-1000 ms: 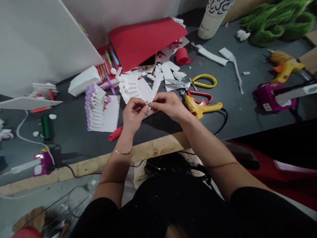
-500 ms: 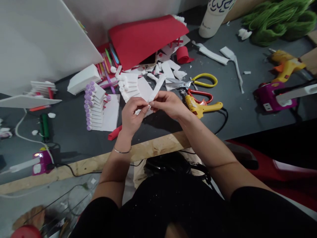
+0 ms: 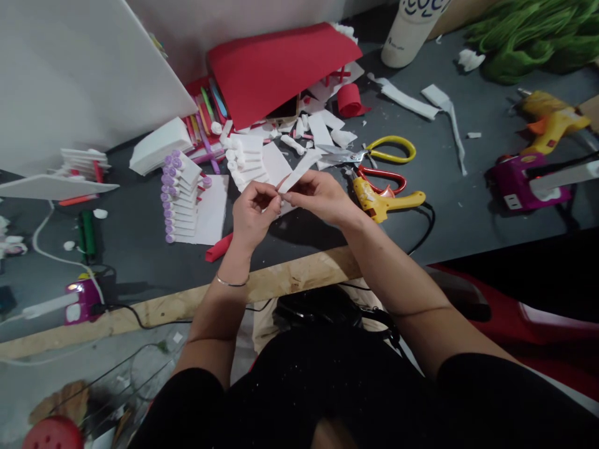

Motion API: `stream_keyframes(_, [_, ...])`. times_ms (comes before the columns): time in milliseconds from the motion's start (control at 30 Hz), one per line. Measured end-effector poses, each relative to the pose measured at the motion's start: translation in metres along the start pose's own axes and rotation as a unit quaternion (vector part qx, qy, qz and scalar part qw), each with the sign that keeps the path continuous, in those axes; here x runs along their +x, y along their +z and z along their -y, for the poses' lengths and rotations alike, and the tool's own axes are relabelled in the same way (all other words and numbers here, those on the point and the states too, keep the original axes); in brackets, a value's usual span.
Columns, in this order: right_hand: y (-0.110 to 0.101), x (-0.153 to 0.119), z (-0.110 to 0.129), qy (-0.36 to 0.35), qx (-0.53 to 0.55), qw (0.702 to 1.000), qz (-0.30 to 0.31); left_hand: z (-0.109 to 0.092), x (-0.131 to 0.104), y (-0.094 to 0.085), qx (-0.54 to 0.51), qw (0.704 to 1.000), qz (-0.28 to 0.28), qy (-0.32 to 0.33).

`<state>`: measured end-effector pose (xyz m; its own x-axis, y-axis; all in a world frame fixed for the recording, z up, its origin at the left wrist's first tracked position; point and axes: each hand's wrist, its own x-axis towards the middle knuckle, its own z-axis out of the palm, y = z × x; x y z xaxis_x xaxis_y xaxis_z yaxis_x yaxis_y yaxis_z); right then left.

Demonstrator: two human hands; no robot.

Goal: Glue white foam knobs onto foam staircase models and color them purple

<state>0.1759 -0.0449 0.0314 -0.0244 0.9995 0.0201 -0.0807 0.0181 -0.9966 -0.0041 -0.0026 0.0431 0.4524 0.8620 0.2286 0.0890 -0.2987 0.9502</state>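
My left hand [image 3: 255,212] and my right hand [image 3: 321,194] meet fingertip to fingertip above the dark table. A white strip [image 3: 299,171] is pinched in my right hand and slants up and away from the fingers. My left thumb and finger close on its lower end, where fingers hide the detail. Just beyond the hands lie a white rolled bundle [image 3: 246,159] and a white sheet [image 3: 276,163]. Left of them, purple-tipped white rolls [image 3: 180,199] stand in a row on a white card [image 3: 215,209].
Right of my hands lie scissors [image 3: 390,149] with yellow and red handles and a yellow glue gun [image 3: 386,199]. A red sheet [image 3: 276,72] is behind. A purple power block [image 3: 528,184], white cup [image 3: 405,37] and green yarn [image 3: 528,37] are at right.
The white strip has tilted lower toward the right in my fingers. Both hands stay together in nearly the same place; the whole view has shifted slightly.
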Motion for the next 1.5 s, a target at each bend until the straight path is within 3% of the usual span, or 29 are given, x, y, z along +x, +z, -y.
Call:
stream_keyframes(133, [0.002,0.0,-0.001,-0.011,-0.01,0.999,-0.03,0.001,0.001,0.0,0.016,1.0,-0.002,-0.01])
stream_keyframes(433, [0.008,-0.003,0.01,-0.034,-0.035,0.998,-0.05,-0.001,-0.002,0.005,0.106,0.992,-0.059,0.044])
stream_keyframes(667, [0.016,-0.008,0.014,-0.059,-0.024,0.99,-0.124,0.005,-0.005,0.015,0.027,0.995,-0.095,-0.015])
stream_keyframes(833, [0.015,-0.009,0.012,-0.061,-0.027,0.992,-0.105,0.007,-0.007,0.017,0.02,0.991,-0.136,-0.004])
stream_keyframes(933, [0.006,-0.011,0.014,-0.101,-0.038,0.989,-0.101,0.005,-0.006,0.013,0.057,0.988,-0.145,0.017])
stream_keyframes(1067, [-0.004,-0.015,0.02,-0.189,-0.165,0.957,-0.147,0.0,-0.005,0.007,0.144,0.976,-0.145,0.076])
stream_keyframes(1167, [0.0,-0.014,0.016,-0.222,-0.284,0.927,-0.102,-0.004,-0.006,0.005,0.181,0.971,-0.121,0.099])
stream_keyframes(1333, [0.009,-0.011,0.006,-0.199,-0.355,0.908,-0.094,-0.007,-0.007,0.004,0.195,0.973,-0.095,0.082])
stream_keyframes(1500, [0.011,-0.011,0.009,-0.165,-0.342,0.918,-0.115,-0.007,-0.008,0.004,0.191,0.973,-0.104,0.078])
